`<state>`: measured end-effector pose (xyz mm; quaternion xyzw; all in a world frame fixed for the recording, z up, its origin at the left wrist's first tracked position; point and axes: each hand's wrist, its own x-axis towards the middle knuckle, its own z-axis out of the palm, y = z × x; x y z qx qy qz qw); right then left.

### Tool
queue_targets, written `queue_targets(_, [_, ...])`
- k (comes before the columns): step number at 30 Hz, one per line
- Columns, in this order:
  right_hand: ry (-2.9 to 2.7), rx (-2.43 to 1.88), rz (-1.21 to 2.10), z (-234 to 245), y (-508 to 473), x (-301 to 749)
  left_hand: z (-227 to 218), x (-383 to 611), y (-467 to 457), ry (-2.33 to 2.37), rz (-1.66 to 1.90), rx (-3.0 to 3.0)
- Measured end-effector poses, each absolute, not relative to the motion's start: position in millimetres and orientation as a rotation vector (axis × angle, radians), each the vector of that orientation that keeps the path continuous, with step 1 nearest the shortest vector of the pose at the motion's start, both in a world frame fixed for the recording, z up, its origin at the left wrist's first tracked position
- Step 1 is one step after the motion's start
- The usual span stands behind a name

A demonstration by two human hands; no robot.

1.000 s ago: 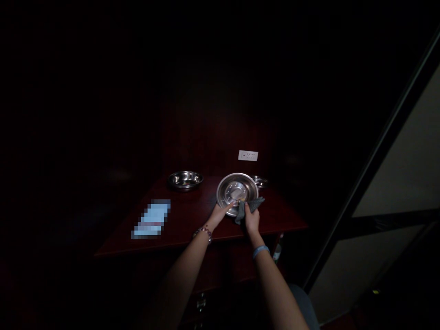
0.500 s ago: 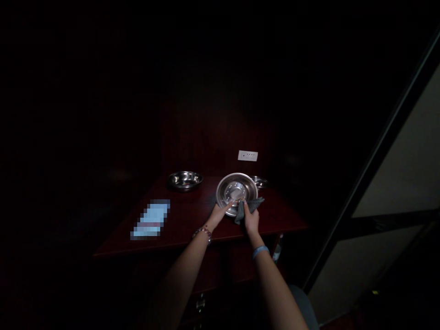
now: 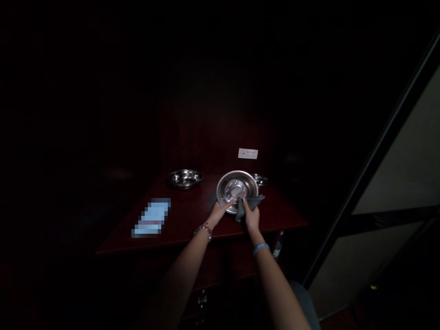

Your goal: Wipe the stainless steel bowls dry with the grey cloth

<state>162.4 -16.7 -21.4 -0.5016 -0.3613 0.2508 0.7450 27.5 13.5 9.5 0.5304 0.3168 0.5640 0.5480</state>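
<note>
A round steel bowl is tilted up on its edge over the dark red table, its inside facing me. My left hand grips the bowl's lower left rim, a beaded bracelet on that wrist. My right hand is closed on a grey cloth pressed against the bowl's lower right rim; a blue band circles that wrist.
A second steel bowl rests at the table's back left, and a third one peeks out behind the tilted bowl. A pale blurred rectangle lies at the left. A white socket plate is on the back wall. The room is very dark.
The bowl, cloth and both hands have shifted only slightly upward in view; the cloth stays pressed at the bowl's lower rim.
</note>
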Motion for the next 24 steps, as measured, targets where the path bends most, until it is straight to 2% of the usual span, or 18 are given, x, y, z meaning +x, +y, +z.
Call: queue_targets(24, [-0.836, -1.116, 0.566, -18.4, -20.7, 160.2, 8.5, 30.1, 11.1, 0.69, 1.284, 1.384])
